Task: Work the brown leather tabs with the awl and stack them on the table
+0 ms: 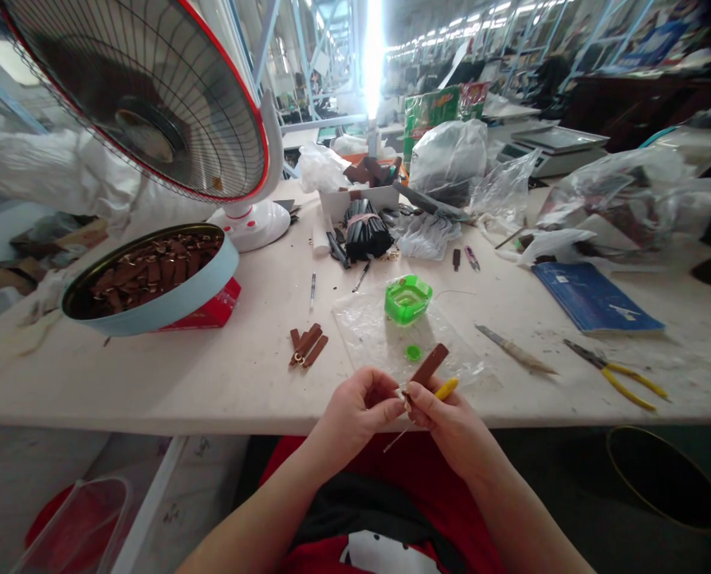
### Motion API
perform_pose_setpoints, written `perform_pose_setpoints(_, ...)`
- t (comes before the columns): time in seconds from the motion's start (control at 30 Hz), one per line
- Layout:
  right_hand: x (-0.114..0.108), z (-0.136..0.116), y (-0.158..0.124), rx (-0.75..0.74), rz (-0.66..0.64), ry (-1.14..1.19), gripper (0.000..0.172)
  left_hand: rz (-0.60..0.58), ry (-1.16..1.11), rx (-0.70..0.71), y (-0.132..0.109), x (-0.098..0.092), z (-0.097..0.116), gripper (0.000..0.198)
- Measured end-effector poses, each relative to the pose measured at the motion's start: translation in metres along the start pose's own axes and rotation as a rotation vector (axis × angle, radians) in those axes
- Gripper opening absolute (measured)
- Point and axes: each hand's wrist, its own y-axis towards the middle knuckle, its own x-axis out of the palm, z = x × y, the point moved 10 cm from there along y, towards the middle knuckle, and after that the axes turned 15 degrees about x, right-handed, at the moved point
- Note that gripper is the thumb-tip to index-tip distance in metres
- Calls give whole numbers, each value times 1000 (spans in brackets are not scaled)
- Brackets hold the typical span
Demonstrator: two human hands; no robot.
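Note:
Near the table's front edge, my right hand (442, 414) is closed around a brown leather strap (430, 364). The same hand also keeps hold of a yellow-handled tool (447, 389) whose thin metal shaft sticks out below the fingers; whether it is an awl or a small screwdriver I cannot tell. My left hand (361, 408) pinches the strap's lower end, where a small pale metal bit shows between the fingertips, mostly hidden. Several similar brown straps with metal rings (308, 346) lie in a small pile to the left.
A green dish (408, 300) and green cap (414, 352) sit on a clear plastic sheet (361, 327). Rightward lie a wrapped blade (516, 351), yellow-handled pliers (618, 375) and a blue notebook (598, 296). A round tin (152, 312) of brown straps and a fan (253, 227) stand left.

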Motion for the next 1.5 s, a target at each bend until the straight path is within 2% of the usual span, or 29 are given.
perform_pose_setpoints(0.13, 5, 6, -2, 29, -27, 9, 27, -71, -271, -54, -2, 14, -5, 17)
perform_pose_setpoints(0.27, 7, 3, -5, 17, 6, -32, 28, -77, -350, -101, -3, 18, -7, 24)
perform_pose_setpoints(0.5, 6, -35, -26, -318, 275, -391, 25, 10, -278, -96, -2, 9, -9, 33)
perform_pose_setpoints(0.7, 4, -24, -20, -239, 170, -267, 25, -24, -247, -76, -4, 11, -3, 31)
perform_pose_setpoints(0.87, 0, -19, -22, -246, 169, -215, 26, 16, -172, -74, -5, 9, -4, 25)
perform_pose_setpoints(1.1, 5, -31, -26, -300, 213, -383, 24, 87, -60, -66, -4, 2, -8, 16)
perform_pose_setpoints(1.2, 8, -35, -22, -321, 225, -475, 23, 56, -57, -57, -2, 4, -7, 13)
perform_pose_setpoints(1.3, 8, -34, -16, -320, 226, -517, 22, 15, 54, -49, 2, 3, -8, 15)
perform_pose_setpoints(1.4, -3, -33, -8, -303, 244, -524, 26, 23, 111, -54, 8, -1, -13, 13)
perform_pose_setpoints(1.5, -29, -40, -2, -318, 325, -445, 29, 100, 27, -88, 15, -8, -26, 7)
